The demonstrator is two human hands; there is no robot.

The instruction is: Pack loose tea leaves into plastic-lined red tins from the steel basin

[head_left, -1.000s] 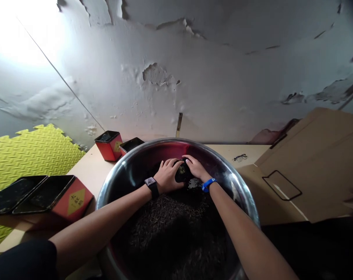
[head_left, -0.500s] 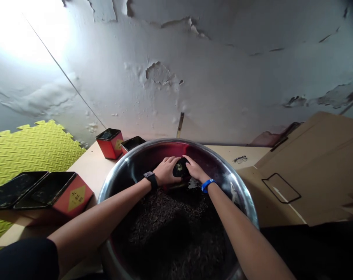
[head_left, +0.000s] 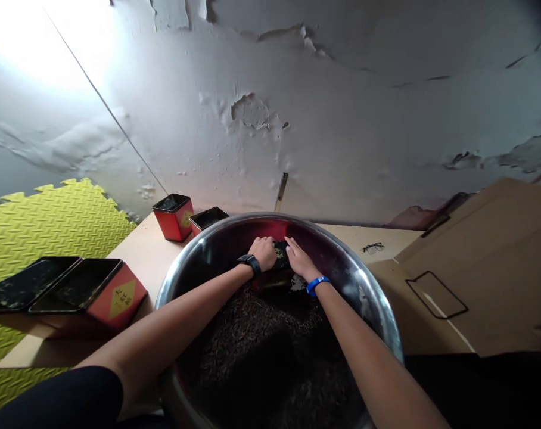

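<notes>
A big shiny metal basin point(head_left: 389, 304) in front of me holds dark, dry loose leaves point(head_left: 246, 333) that look like tea. Near its far wall is a tin with a black, gold-marked top point(head_left: 280, 256) and a reddish side dimly visible below. My left hand point(head_left: 262, 253), with a black watch at the wrist, is closed at the tin's left edge, its fingers curled. At the right edge my right hand point(head_left: 299, 262), above a blue wristband, presses with fairly straight fingers. The tin's lower part is dark and hard to see.
On the table at left stand two red tins with black tops point(head_left: 80, 286). Behind them are a red tin point(head_left: 173, 220) and another tin point(head_left: 208, 218) partly behind the basin. Glasses point(head_left: 372, 248) and a cardboard box point(head_left: 480, 268) are at right, and a peeling wall point(head_left: 364, 131) rises behind.
My left hand has gone from spread around the tin's left side to curled closer over its edge. My right hand stays at the right side. The view has shifted slightly.
</notes>
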